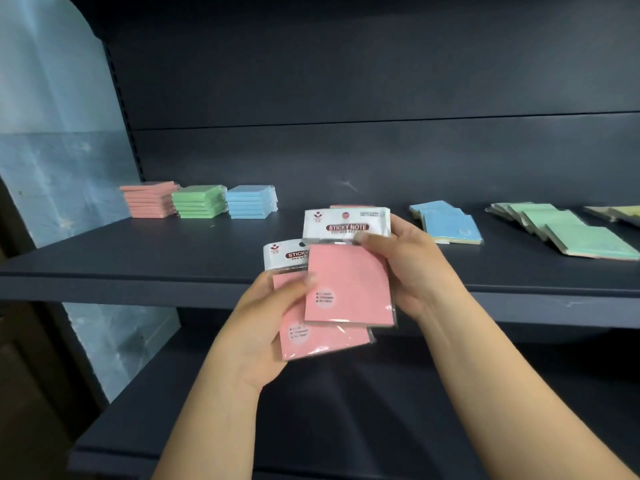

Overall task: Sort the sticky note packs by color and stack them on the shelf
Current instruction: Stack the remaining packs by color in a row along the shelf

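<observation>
Two pink sticky note packs are held in front of the dark shelf (173, 258). My left hand (263, 327) grips the lower pink pack (322, 337), thumb on its face. My right hand (398, 268) holds the upper pink pack (349, 282) by its white header, overlapping the lower one. At the shelf's back left stand three neat stacks: pink (149, 199), green (199, 201), blue (251, 201). Another pink pack's edge (349, 206) peeks out behind the held header.
On the shelf's right lie loose blue packs (450, 226), a fanned row of green packs (571, 230) and yellowish packs (616, 214) at the far right edge. A lower shelf (311, 427) runs beneath my arms. Plastic sheeting (52, 133) covers the left side.
</observation>
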Demonstrator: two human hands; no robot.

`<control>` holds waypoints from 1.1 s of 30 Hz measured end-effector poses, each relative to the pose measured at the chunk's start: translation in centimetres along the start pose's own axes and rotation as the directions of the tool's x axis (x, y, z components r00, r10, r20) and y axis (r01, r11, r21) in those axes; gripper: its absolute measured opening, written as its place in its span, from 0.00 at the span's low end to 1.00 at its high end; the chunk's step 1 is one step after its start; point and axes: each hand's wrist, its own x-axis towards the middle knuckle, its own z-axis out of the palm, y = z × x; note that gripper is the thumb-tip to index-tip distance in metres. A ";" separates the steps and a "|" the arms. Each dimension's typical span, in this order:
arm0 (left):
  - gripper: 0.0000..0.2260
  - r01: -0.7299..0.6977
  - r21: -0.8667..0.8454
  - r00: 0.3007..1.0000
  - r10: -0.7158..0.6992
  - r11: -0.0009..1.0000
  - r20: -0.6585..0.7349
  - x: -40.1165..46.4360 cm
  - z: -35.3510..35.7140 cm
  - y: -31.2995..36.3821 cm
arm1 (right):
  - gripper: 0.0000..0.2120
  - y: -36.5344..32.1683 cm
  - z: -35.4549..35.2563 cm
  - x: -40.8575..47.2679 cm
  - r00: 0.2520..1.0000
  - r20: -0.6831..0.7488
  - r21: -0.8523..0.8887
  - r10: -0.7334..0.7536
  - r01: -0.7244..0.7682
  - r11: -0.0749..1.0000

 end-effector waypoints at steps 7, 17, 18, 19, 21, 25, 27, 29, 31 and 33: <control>0.08 -0.044 0.021 0.997 0.045 0.999 -0.064 0.2 0.3 -0.1 | 0.09 1.8 1.7 -1.1 0.995 0.058 -0.116 -0.087 0.093 0.989; 0.08 -0.227 0.048 0.973 0.228 0.973 -0.018 0.0 0.3 0.0 | 0.11 1.4 2.7 -1.0 0.999 0.038 -0.040 0.021 -0.020 0.999; 0.10 -0.245 0.079 0.969 0.247 0.966 -0.023 0.1 0.3 -0.1 | 0.11 1.5 2.9 -1.0 1.000 0.012 -0.046 -0.009 0.010 0.999; 0.12 -0.255 0.114 0.966 0.259 0.960 -0.016 0.1 0.3 -0.2 | 0.11 1.6 3.0 -0.8 0.999 -0.015 -0.065 -0.037 0.036 0.997; 0.15 -0.247 0.148 0.968 0.251 0.958 -0.005 0.3 0.1 -0.2 | 0.12 1.6 3.3 -0.5 0.996 -0.054 -0.109 -0.073 0.067 0.992; 0.07 -0.262 0.164 0.961 0.272 0.951 -0.041 1.2 -0.4 -0.4 | 0.20 1.6 4.0 0.3 0.991 -0.108 -0.206 -0.074 0.051 0.977; 0.06 -0.265 0.136 0.960 0.274 0.955 -0.055 1.7 -0.6 -0.5 | 0.20 1.4 4.2 1.0 0.992 -0.095 -0.268 -0.084 0.056 0.962; 0.07 -0.277 0.111 0.957 0.285 0.954 -0.058 2.2 -0.9 -0.4 | 0.20 1.4 4.6 1.7 0.992 -0.079 -0.303 -0.096 0.068 0.951; 0.07 -0.309 0.133 0.945 0.319 0.942 -0.067 3.1 -1.2 -0.3 | 0.21 1.4 4.9 2.6 0.991 -0.081 -0.345 -0.107 0.073 0.936; 0.06 -0.335 0.171 0.934 0.350 0.927 -0.072 4.1 -1.4 0.1 | 0.21 1.1 5.0 3.7 0.994 -0.066 -0.365 -0.090 0.060 0.929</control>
